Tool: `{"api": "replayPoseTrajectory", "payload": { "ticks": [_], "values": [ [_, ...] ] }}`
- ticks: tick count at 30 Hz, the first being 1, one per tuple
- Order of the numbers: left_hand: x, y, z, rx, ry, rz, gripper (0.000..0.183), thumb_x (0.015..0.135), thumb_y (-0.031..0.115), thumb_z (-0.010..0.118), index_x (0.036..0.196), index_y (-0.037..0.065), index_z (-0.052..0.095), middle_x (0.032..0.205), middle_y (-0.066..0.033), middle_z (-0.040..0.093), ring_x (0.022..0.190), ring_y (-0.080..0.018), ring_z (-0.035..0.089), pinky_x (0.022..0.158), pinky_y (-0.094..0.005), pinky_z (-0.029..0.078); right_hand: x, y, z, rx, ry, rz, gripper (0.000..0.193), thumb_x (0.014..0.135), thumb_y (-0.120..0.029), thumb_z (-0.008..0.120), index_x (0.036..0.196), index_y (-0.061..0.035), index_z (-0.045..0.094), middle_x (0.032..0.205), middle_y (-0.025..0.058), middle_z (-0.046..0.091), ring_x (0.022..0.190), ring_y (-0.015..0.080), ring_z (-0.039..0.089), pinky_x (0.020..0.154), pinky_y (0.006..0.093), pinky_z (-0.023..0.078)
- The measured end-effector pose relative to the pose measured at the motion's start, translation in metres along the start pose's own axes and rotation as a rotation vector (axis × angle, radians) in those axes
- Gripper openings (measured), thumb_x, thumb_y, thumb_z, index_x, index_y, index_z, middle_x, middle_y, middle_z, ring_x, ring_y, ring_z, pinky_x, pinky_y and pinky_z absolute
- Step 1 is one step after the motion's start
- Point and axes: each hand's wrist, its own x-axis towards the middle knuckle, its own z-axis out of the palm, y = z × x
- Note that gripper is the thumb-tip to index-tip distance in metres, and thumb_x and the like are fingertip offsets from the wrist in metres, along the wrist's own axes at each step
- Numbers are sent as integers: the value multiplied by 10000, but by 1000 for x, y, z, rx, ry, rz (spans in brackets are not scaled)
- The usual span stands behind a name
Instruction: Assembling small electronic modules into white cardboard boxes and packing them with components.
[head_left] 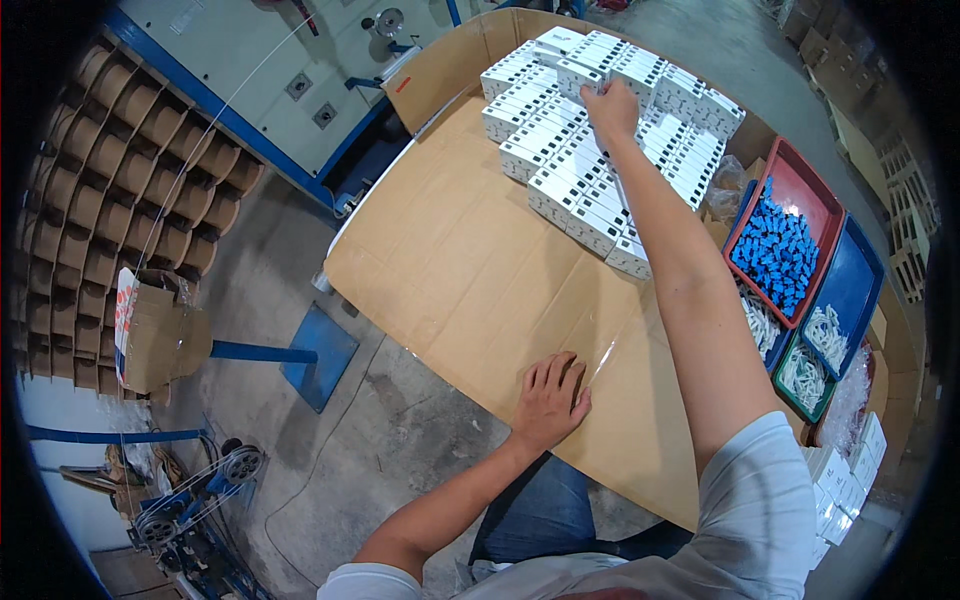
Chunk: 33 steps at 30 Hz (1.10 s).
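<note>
Many slim white boxes (560,195) with dark marks at their ends stand in tight rows at the far side of the cardboard-covered table (450,240). Some of them are stacked higher at the back. My right hand (612,108) reaches over the rows, its fingers closed at the end of a white box (578,76) in the raised back group; the palm side is hidden. Flat on the cardboard near the front edge lies my left hand (553,400), fingers stretched out and holding nothing.
To the right are a red tray (812,190) of blue plastic pieces (775,250), a blue tray (860,270) and a green tray (795,400) with white pieces. More white boxes (835,485) sit at lower right. A raised cardboard rim (500,40) edges the table's far side.
</note>
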Motion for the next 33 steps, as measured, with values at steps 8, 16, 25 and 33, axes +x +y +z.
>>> {"api": "replayPoseTrajectory", "payload": {
  "ticks": [8,16,25,33],
  "values": [
    [-1,0,2,12,23,9,402,874,271,669,1218,71,603,1294,-123,556,1230,-299,521,1034,-461,385,3,10,4,23,-14,-70,390,817,-345,776,978,-3,679,995,210,706,961,376,683,857,466,545],
    [2,1,0,3,12,5,392,880,274,670,1210,73,604,1292,-119,555,1232,-293,519,1038,-462,384,6,15,8,20,44,-69,356,828,-307,790,975,-3,677,998,207,701,972,384,675,854,472,541],
    [-1,-1,0,3,-1,7,395,890,279,661,1219,70,593,1301,-123,544,1254,-295,503,1061,-464,375,-2,3,6,15,75,-32,435,800,-324,797,1011,26,648,1025,235,693,977,403,674,870,478,548],
    [0,-1,1,1,6,8,393,893,280,657,1219,70,594,1305,-125,543,1254,-297,504,1064,-465,375,-1,1,2,-12,80,-61,510,783,-364,818,1046,34,641,1073,247,674,998,411,667,877,475,546]
  ]
}}
